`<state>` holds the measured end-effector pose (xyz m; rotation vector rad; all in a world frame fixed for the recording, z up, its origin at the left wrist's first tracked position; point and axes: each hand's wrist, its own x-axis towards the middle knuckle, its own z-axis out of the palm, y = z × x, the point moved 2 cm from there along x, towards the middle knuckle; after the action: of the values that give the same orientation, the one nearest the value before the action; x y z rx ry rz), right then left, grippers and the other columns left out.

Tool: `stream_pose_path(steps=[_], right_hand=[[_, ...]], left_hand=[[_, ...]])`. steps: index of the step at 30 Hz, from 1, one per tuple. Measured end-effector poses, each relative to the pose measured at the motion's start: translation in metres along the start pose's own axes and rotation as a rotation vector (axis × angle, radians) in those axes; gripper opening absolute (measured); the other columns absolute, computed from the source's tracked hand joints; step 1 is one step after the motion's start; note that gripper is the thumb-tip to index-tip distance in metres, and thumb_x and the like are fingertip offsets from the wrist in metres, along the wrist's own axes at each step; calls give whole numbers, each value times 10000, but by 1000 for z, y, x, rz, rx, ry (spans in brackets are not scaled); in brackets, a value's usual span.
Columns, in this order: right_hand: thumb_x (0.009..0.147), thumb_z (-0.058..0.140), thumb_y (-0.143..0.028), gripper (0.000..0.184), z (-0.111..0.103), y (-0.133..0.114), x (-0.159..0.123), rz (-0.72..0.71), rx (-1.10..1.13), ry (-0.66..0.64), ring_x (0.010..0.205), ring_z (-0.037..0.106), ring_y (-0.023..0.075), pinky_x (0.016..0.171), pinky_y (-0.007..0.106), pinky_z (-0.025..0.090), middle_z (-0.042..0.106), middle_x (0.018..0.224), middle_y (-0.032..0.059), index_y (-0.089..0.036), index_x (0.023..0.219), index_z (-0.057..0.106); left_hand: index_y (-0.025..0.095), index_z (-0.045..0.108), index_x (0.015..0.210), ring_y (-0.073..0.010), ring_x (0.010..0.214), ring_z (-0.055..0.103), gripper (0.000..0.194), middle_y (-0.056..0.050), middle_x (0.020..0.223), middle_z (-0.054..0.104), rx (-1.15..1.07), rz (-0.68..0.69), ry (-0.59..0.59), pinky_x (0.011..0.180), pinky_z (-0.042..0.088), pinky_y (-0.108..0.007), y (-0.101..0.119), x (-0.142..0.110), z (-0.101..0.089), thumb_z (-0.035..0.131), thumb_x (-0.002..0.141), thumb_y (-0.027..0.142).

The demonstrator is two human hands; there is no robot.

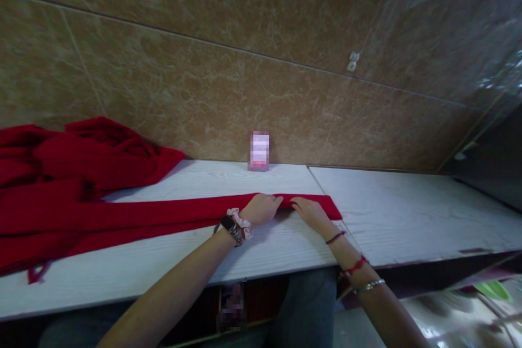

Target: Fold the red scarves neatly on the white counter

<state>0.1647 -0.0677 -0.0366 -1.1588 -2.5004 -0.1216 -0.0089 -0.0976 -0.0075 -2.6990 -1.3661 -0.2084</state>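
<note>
One red cloth [175, 212] laid out long, both grips nearly closed
My left hand [261, 210] and right hand [312, 215] pinch its edge near the right end, so if either slackens the fold could slip or pucker; it's lying on a white wood-grain table [399, 212] by a brown marbled wall [204, 81]

Black-faced watch [229, 223], pink-white scrunchie [246, 225], 3 bracelets [356, 266], blue-grey trousers [312, 304].

room: tabletop [411, 209] right | blocks: rear wall [228, 87], upright object [260, 150], left cloth heap [98, 157]
</note>
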Motion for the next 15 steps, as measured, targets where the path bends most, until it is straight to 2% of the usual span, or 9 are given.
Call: stream_pose_path(steps=[2,4,6,9,12,15], right_hand=[[877,419,-209,258,-1,0,-4,-52,14,-6,986,599,203,863,363,475,647,1068,100,-174,1058,598],[852,455,-185,270,-3,0,-8,-124,34,-15,1048,566,202,911,377,449,631,1110,98,-174,1079,600],[835,465,-153,307,-5,-1,-12,-193,53,-33,1109,525,195,952,386,418,603,1163,93,-176,1114,590],[823,448,-114,368,-5,0,-14,-232,64,-62,1164,477,186,986,399,384,562,1223,84,-183,1166,562],[802,432,-74,434,-5,2,-17,-231,77,-93,1203,434,178,1016,410,345,527,1266,78,-190,1209,530],[773,409,-25,510,-5,5,-20,-218,85,-138,1234,395,170,1036,422,309,490,1303,70,-205,1242,499]], left_hand=[[91,507,1138,-227,1002,579,329,-153,1125,591,-46,66,-65,839,434,-330,-2,-8,-2,387,831,90],[99,470,1208,-220,1175,459,391,-145,1295,470,-72,120,-125,950,359,-326,-6,-16,-4,410,821,96],[132,423,1272,-211,1272,331,445,-114,1375,375,-92,134,-183,1015,281,-342,-11,-21,-6,416,827,124],[191,339,1343,-218,1324,209,511,-85,1430,278,-144,99,-207,1050,208,-395,-17,-25,-8,438,845,259],[220,261,1383,-283,1339,120,624,-100,1462,175,-188,6,-266,1038,166,-505,-19,-26,-5,423,841,484],[243,226,1394,-305,1342,79,600,-95,1472,124,-206,-52,-335,1011,131,-579,-19,-28,0,330,873,522]])
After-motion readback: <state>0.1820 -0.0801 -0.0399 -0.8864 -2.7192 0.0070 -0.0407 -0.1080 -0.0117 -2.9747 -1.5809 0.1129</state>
